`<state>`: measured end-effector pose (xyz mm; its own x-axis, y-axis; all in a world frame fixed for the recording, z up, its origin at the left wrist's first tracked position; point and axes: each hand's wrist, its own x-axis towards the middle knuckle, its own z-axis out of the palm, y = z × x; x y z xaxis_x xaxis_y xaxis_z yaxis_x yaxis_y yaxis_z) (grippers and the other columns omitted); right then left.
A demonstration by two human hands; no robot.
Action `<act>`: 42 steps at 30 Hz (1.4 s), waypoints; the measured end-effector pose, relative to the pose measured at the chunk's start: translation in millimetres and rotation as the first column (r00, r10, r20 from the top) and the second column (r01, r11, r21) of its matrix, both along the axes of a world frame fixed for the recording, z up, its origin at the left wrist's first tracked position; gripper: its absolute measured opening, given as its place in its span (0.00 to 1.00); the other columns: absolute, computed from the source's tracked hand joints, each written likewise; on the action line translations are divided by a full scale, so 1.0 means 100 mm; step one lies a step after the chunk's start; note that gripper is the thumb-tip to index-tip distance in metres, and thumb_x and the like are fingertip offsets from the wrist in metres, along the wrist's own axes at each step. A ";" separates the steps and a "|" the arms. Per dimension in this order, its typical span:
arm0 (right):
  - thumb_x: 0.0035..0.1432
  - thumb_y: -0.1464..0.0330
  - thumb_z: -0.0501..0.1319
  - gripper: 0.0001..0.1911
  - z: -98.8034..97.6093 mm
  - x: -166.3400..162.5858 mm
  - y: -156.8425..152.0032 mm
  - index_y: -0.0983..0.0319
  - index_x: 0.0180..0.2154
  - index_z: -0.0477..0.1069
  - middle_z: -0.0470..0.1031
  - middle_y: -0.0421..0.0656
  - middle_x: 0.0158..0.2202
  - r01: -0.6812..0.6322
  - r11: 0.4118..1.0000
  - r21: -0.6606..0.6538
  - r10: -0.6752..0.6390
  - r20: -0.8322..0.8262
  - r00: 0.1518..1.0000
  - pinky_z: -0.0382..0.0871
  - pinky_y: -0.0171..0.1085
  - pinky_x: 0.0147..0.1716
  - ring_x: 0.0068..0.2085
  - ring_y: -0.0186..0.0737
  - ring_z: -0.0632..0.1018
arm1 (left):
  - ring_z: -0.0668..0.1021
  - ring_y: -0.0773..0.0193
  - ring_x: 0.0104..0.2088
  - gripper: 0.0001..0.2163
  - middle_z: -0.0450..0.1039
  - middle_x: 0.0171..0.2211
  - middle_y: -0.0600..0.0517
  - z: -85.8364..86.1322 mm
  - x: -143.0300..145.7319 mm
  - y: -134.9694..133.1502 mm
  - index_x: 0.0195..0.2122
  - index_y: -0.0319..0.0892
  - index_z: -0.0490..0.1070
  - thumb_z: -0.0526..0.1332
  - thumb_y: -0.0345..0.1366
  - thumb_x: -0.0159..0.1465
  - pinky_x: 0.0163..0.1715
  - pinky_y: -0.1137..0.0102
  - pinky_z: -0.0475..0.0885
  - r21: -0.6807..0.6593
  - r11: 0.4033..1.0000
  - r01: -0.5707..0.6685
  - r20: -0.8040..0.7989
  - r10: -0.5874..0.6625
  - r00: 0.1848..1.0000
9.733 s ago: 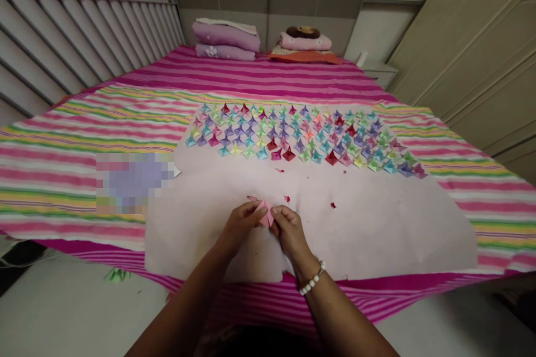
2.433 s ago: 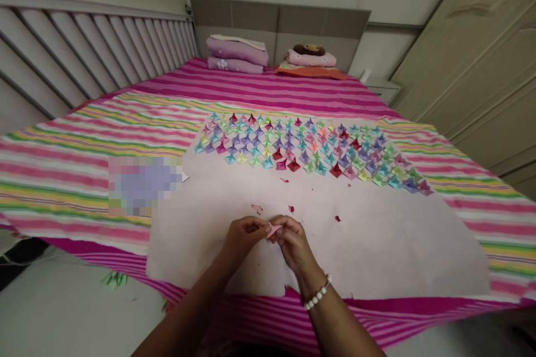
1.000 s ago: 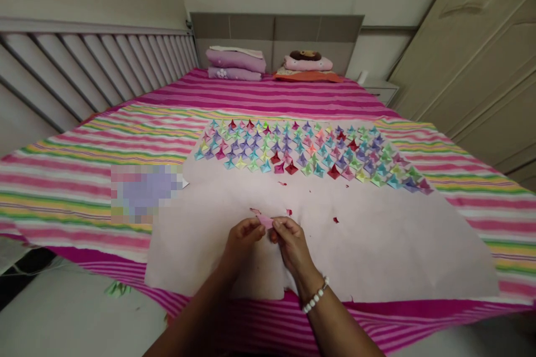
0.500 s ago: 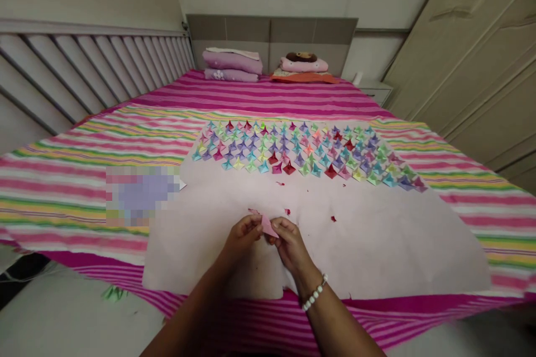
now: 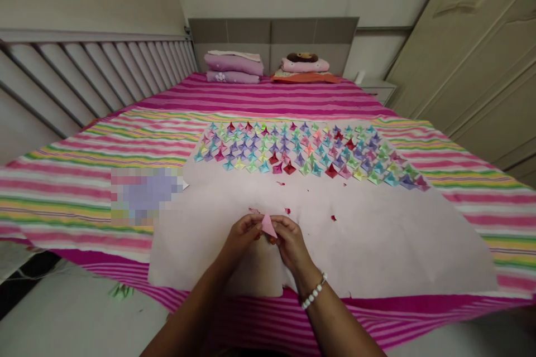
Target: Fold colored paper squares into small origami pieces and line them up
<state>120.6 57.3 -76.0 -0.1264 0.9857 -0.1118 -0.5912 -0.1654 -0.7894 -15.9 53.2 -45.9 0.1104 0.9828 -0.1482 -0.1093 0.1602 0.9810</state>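
Above the near part of the white sheet (image 5: pixel 385 245), I see the pink paper (image 5: pixel 268 226) between two bare hands. The left hand (image 5: pixel 244 231) pinches its left edge, fingers drawn in close; the right hand (image 5: pixel 292 235) grips the other side, its fingers likewise narrowed on the paper. From my camera the piece looks like a small pointed shape, one tip up; its finer creases are too small for me to make out. A bracelet (image 5: pixel 314 292) of white beads circles the right wrist.

Just beyond the fingers I make out a few red scraps (image 5: pixel 333 218) scattered on the sheet. Farther off, across its far part, small folded papers (image 5: pixel 290 168) stand close together in rows: blue, purple, green, yellow, pink and red. The sheet lies on a striped cloth (image 5: pixel 67 175) over the bed (image 5: pixel 234 99). To the left, beside the sheet, a blurred patch (image 5: pixel 146 195) hides what lies there. At the headboard (image 5: pixel 293 30) I see purple bedding (image 5: pixel 234 67) and, to its right, a pink and orange pile (image 5: pixel 305 70).
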 end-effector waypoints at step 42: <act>0.50 0.69 0.65 0.03 -0.03 0.00 -0.02 0.61 0.29 0.75 0.68 0.35 0.19 0.166 0.980 0.113 -0.179 0.119 0.977 0.60 0.32 0.26 0.22 0.30 0.66 | 0.73 0.62 0.53 0.19 0.71 0.51 0.46 -0.05 0.12 -0.15 0.44 0.43 0.72 0.50 0.19 0.58 0.53 0.62 0.70 0.594 0.733 0.333 -0.657 0.202 0.727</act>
